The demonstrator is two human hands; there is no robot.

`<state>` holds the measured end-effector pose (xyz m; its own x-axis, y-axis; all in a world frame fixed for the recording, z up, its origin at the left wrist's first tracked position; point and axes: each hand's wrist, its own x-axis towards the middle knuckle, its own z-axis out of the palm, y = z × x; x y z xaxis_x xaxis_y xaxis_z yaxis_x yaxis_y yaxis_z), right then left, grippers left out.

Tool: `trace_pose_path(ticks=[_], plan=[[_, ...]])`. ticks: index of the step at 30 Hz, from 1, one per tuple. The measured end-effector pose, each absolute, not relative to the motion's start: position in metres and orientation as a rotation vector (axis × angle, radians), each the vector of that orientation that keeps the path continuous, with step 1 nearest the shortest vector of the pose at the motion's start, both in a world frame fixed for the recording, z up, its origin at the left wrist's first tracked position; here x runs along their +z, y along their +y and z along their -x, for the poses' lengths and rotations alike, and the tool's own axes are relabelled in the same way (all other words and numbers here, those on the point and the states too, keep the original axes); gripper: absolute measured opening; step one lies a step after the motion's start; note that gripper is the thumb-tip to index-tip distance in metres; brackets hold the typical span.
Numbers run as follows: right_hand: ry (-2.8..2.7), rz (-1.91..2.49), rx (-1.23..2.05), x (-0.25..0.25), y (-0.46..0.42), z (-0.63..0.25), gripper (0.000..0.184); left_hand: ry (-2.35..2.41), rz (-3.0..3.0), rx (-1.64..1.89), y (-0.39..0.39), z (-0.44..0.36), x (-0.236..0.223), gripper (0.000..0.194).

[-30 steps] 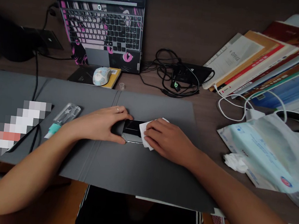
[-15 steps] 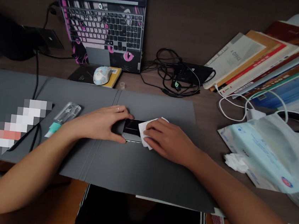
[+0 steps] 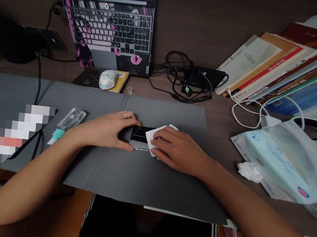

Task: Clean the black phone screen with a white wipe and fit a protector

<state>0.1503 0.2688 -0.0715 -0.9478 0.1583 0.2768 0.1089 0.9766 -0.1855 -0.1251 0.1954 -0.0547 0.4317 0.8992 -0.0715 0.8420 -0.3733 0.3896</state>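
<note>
A smartphone (image 3: 140, 136) with a dark, glossy screen lies flat on the grey desk mat (image 3: 129, 176). My left hand (image 3: 114, 131) grips its left end, thumb on the near edge and fingers on the far edge. Over the phone's right part, my right hand (image 3: 172, 148) presses a folded white tissue (image 3: 151, 136) against the screen, fingers bent over it. The tissue and hand hide that end of the phone. Left of my left wrist lies a clear spray bottle (image 3: 72, 119) with a teal collar.
An open laptop (image 3: 107, 34) stands at the back, with a mouse (image 3: 108, 79) on a yellow book before it. Tangled black cables (image 3: 189, 80) lie behind the mat. To the right are leaning books (image 3: 266, 65), a tissue pack (image 3: 281, 158) and a crumpled tissue (image 3: 250, 171).
My right hand and the tissue have shifted very slightly left along the phone. The left hand keeps its place at the phone's left end.
</note>
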Motion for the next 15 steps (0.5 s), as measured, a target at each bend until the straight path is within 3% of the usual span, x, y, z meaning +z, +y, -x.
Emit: trace_pose_path(ticks=[15], plan=[[-2.83, 0.097, 0.247, -0.071, 0.2671, -0.15, 0.028, 1.482, -2.32, 0.228, 0.1955, 0.1253, -0.055, 0.066]])
